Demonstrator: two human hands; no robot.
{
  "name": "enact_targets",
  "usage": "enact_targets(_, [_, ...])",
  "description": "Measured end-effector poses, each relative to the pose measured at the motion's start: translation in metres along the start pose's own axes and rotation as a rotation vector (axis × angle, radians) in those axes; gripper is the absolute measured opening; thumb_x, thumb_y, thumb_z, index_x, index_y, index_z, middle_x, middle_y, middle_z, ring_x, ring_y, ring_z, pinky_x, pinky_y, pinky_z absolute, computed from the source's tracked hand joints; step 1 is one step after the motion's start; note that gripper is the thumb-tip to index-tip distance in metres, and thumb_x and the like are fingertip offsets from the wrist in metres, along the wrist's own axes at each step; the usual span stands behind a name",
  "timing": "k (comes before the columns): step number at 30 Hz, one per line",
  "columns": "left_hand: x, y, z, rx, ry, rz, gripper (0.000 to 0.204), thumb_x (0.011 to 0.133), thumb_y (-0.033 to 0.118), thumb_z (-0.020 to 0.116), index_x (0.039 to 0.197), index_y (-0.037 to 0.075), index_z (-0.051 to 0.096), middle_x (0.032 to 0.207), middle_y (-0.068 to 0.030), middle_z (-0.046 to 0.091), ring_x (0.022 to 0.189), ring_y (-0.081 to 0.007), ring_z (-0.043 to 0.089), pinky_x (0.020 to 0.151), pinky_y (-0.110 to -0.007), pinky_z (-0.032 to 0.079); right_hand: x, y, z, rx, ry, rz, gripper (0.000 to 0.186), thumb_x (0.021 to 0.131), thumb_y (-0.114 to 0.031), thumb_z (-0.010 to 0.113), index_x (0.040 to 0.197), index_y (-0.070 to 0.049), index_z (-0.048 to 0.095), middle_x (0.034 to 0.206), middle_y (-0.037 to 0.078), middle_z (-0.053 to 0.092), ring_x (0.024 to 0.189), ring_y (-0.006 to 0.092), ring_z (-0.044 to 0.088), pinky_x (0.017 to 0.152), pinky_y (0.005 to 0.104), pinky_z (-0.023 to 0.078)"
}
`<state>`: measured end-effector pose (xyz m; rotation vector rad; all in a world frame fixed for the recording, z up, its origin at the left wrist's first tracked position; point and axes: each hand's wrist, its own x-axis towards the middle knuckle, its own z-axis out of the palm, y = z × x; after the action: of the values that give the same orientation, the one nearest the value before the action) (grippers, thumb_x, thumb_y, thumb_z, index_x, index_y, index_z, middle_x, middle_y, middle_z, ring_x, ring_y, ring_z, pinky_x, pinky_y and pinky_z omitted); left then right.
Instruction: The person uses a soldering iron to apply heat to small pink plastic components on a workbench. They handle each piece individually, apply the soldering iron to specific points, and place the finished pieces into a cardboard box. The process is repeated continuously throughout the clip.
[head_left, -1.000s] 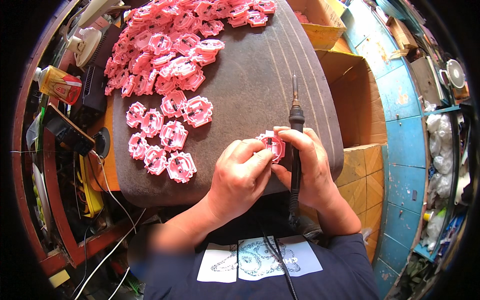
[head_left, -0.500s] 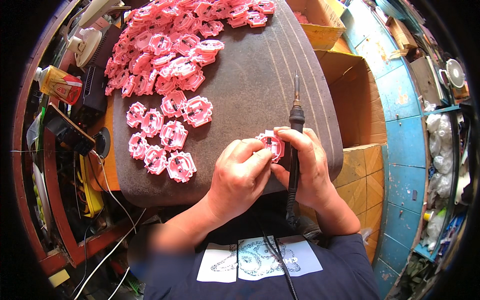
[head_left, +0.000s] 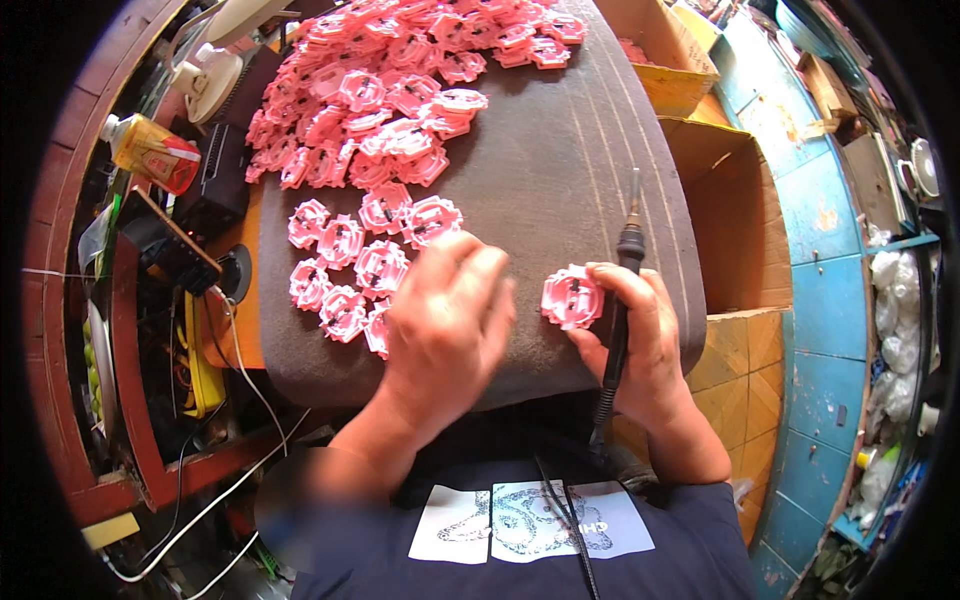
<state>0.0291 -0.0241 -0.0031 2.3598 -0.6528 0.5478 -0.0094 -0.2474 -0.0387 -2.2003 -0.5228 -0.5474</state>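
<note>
My right hand (head_left: 648, 335) is closed around two things. Thumb and forefinger pinch a pink plastic part (head_left: 572, 297) with black pieces inside it. Along the same hand lies a soldering iron (head_left: 619, 310), its thin metal tip pointing away from me and its cord running back. My left hand (head_left: 445, 315), somewhat blurred, hovers apart from that part, fingers loosely stretched out; I see nothing in them. It is nearest to several loose pink parts (head_left: 381, 268) at the left of the dark table (head_left: 530, 170), and partly covers the closest one.
A large heap of the same pink parts (head_left: 360, 100) fills the table's far left. Cardboard boxes (head_left: 735, 215) stand against its right side. On the left are a bottle with yellow-red contents (head_left: 150, 152), a black device (head_left: 215, 180) and white cables (head_left: 240, 340).
My left hand has let go of the pink part and moved left and away from me. The right hand still holds it with the soldering iron. The whole view has shifted slightly.
</note>
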Motion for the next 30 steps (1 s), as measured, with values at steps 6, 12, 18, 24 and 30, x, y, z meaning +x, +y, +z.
enact_targets(6, [0.008, -0.024, -0.002, 0.388, -0.172, -0.134, 0.017, 0.09, 0.008, 0.076, 0.104, 0.003, 0.07, 0.115, -0.0162, 0.068, 0.098, -0.0367, 0.07, 0.084, -0.044, 0.057, 0.014, 0.007, -0.01, -0.348, 0.208, 0.079, 0.068, 0.078, 0.0, 0.082, 0.14, 0.0, 0.053, 0.12, 0.025, 0.068, 0.105, 0.043, 0.062, 0.094, 0.0522, 0.049])
enact_targets(12, [-0.008, 0.002, 0.01, -0.081, -0.231, 0.052, 0.018, 0.089, 0.0, 0.074, 0.105, 0.001, 0.067, 0.112, -0.017, 0.064, 0.096, -0.038, 0.07, 0.083, -0.045, 0.058, -0.01, -0.012, -0.004, 0.061, 0.126, -0.085, 0.052, 0.087, 0.006, 0.075, 0.133, -0.002, 0.052, 0.12, 0.019, 0.071, 0.101, 0.0325, 0.068, 0.092, 0.0424, 0.052])
enact_targets(18, [-0.024, 0.014, 0.013, -0.259, -0.234, 0.058, 0.027, 0.087, -0.005, 0.075, 0.112, -0.002, 0.069, 0.112, -0.0178, 0.064, 0.09, -0.0349, 0.07, 0.078, -0.043, 0.058, -0.018, -0.014, 0.02, 0.0, 0.098, -0.126, 0.054, 0.081, 0.01, 0.076, 0.129, -0.003, 0.054, 0.108, 0.02, 0.068, 0.086, 0.0386, 0.064, 0.074, 0.0469, 0.051])
enact_targets(24, [-0.027, 0.014, 0.014, -0.309, -0.252, 0.062, 0.03, 0.086, -0.009, 0.074, 0.114, -0.002, 0.069, 0.113, -0.0176, 0.064, 0.091, -0.0327, 0.07, 0.079, -0.04, 0.059, -0.018, -0.013, 0.02, -0.011, 0.084, -0.123, 0.048, 0.083, 0.011, 0.073, 0.125, -0.003, 0.055, 0.096, 0.016, 0.066, 0.077, 0.0362, 0.063, 0.071, 0.0462, 0.05])
enact_targets(30, [-0.03, 0.014, 0.016, -0.347, -0.188, 0.0, 0.037, 0.084, -0.01, 0.074, 0.119, -0.001, 0.07, 0.12, -0.0183, 0.061, 0.094, -0.0312, 0.069, 0.081, -0.039, 0.059, -0.013, -0.013, 0.018, 0.139, 0.083, -0.051, 0.044, 0.087, 0.012, 0.068, 0.127, -0.001, 0.055, 0.093, 0.013, 0.065, 0.073, 0.0249, 0.064, 0.068, 0.0361, 0.051])
